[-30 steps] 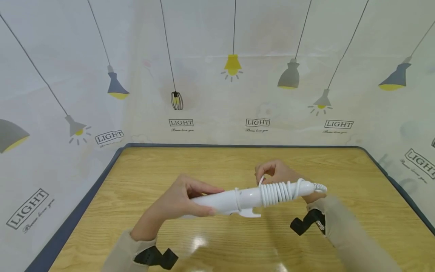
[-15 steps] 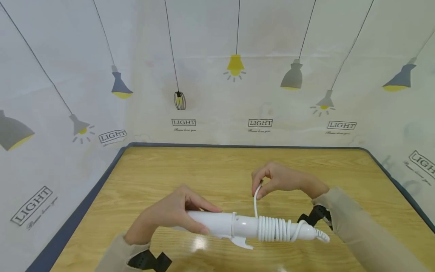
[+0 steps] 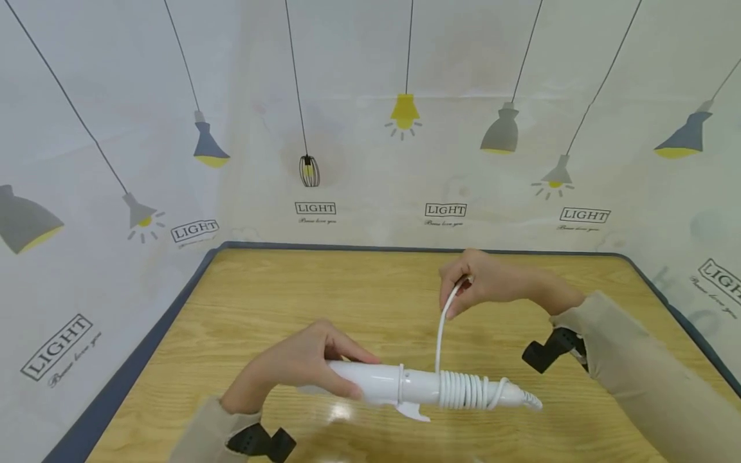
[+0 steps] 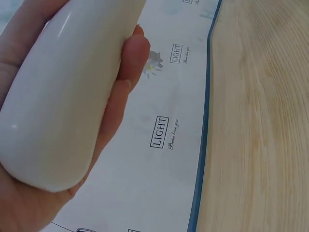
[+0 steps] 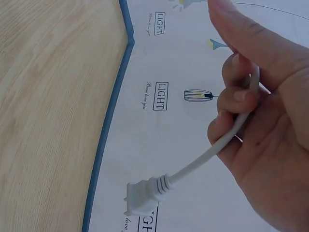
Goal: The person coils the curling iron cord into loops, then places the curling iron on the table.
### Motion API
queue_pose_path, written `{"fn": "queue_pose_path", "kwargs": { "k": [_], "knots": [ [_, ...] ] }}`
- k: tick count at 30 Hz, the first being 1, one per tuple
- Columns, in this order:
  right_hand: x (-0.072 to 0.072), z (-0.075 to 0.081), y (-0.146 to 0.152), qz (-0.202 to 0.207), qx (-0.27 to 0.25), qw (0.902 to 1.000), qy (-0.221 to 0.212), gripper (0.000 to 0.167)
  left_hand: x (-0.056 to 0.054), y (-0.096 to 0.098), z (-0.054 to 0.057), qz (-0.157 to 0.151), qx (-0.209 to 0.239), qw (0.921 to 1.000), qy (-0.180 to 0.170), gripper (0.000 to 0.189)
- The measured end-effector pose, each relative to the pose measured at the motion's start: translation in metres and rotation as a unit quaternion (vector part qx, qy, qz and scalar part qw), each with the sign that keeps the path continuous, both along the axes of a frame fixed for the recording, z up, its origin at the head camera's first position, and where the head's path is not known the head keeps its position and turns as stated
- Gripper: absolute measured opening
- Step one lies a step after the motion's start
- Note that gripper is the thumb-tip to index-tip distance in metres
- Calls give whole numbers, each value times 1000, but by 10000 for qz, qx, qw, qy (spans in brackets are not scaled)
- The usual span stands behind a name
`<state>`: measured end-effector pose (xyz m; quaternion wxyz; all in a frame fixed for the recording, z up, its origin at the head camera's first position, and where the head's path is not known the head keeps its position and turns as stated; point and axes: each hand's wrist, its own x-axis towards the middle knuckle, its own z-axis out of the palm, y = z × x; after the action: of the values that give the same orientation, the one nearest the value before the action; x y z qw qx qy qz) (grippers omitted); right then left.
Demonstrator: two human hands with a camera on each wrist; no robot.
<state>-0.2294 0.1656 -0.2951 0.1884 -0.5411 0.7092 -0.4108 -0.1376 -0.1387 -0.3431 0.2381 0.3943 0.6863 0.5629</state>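
My left hand (image 3: 301,363) grips the thick barrel of what looks like a white curling iron (image 3: 376,382), holding it level above the table. In the left wrist view its smooth rounded end (image 4: 58,111) lies across the palm, with fingers round the side. A lever (image 3: 412,411) sticks out under the barrel. Several turns of white power cord (image 3: 463,391) wrap the handle. One length rises from the coil to my right hand (image 3: 483,278), up and to the right, which pinches it. In the right wrist view the cord's free end carries a plug (image 5: 145,195), hanging past the curled fingers.
A wooden table (image 3: 324,276) with a dark blue edge (image 3: 370,247) lies below both hands. White sheeting printed with hanging lamps (image 3: 405,112) and lettering stands round its back and sides. Each wrist wears a black camera strap (image 3: 556,347).
From beside the coil, my right hand has moved up and away, drawing out a longer stretch of cord. The curling iron, still in my left hand, sits lower in the view.
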Motion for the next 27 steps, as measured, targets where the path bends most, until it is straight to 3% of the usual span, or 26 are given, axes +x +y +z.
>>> {"fn": "queue_pose_path", "kwargs": {
  "k": [5,10,19,23,27],
  "knots": [
    [4,8,7,-331,300,9989,167,8,-3,2,-2,475,-471,9977,94,34],
    [7,12,9,-683,538,9953,426,9,-6,7,-6,1231,-937,9875,286,36],
    [18,16,8,-1210,886,9844,916,15,-10,17,-8,2594,-1209,9567,532,39],
    [28,15,6,-1376,988,9754,1412,18,-11,20,-8,3196,-1027,9405,528,38],
    [39,11,3,-1537,963,9653,1878,23,-13,19,-7,3613,-703,9289,406,38]
  ]
}}
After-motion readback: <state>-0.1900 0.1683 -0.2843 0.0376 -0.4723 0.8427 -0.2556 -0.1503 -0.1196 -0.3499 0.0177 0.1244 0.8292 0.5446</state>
